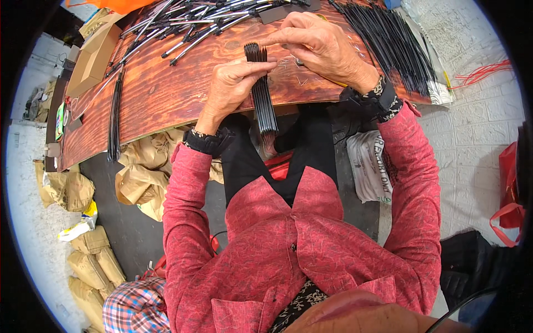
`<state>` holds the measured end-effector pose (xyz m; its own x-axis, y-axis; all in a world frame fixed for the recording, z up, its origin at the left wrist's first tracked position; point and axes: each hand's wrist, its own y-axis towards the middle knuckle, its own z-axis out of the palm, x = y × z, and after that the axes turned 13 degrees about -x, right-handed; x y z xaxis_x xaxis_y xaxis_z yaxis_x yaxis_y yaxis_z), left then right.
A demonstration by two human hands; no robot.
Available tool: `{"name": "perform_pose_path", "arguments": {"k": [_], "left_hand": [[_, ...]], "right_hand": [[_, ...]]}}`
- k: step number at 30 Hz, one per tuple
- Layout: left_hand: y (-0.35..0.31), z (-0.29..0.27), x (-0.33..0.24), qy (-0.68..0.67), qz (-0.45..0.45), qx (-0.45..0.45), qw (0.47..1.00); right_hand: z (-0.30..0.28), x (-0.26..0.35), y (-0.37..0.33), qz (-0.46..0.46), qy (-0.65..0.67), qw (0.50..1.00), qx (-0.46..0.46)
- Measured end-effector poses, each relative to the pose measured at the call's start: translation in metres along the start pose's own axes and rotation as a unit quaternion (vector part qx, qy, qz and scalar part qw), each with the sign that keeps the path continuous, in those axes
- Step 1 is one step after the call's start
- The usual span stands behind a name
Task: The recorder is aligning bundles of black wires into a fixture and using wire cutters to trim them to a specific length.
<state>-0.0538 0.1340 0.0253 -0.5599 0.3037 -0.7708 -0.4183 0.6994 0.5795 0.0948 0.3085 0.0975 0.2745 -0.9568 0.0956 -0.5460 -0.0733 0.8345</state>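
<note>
My left hand (232,83) grips a bundle of thin black rods (264,105) near its upper end, with the thumb across the front. The bundle hangs down over the table's near edge, its lower end between my knees. Its upper tips stick out above the left hand in a tight cluster. My right hand (325,50) is at the right of these tips, its index finger stretched to them and the other fingers curled. Whether anything small is pinched in the right hand is hidden.
On the reddish wooden table (161,105), silver-and-black rods (194,28) lie heaped at the far side. Many black rods (388,44) lie at the right, and another black bundle (115,116) overhangs the left edge. A cardboard box (91,61) stands at left; brown paper (144,172) lies below.
</note>
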Motion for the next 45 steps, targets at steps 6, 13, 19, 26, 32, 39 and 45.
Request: {"name": "perform_pose_path", "arguments": {"k": [6, 13, 19, 26, 32, 39, 45], "left_hand": [[0.000, -0.003, -0.001, -0.007, -0.018, 0.016, 1.000], [0.000, -0.005, -0.004, -0.020, -0.033, 0.012, 0.999], [0.001, -0.005, -0.005, -0.016, -0.023, 0.006, 1.000], [0.002, -0.005, -0.002, 0.005, -0.031, 0.018, 0.999], [0.002, -0.002, -0.001, -0.013, -0.022, 0.000, 1.000], [0.004, -0.003, -0.003, 0.009, -0.019, 0.012, 1.000], [0.001, -0.001, 0.000, 0.001, -0.012, -0.013, 1.000]], "right_hand": [[0.001, -0.001, 0.001, 0.000, 0.004, 1.000, -0.009], [-0.003, 0.004, 0.002, 0.031, 0.023, 0.999, 0.030], [0.001, 0.002, 0.000, 0.023, 0.035, 0.999, 0.016], [-0.003, 0.004, 0.001, 0.030, 0.006, 0.999, 0.023], [-0.003, 0.006, 0.002, -0.002, -0.018, 1.000, 0.008], [0.003, 0.008, 0.000, -0.001, -0.017, 0.999, -0.044], [0.013, 0.009, -0.005, 0.071, 0.054, 0.995, -0.043]]}}
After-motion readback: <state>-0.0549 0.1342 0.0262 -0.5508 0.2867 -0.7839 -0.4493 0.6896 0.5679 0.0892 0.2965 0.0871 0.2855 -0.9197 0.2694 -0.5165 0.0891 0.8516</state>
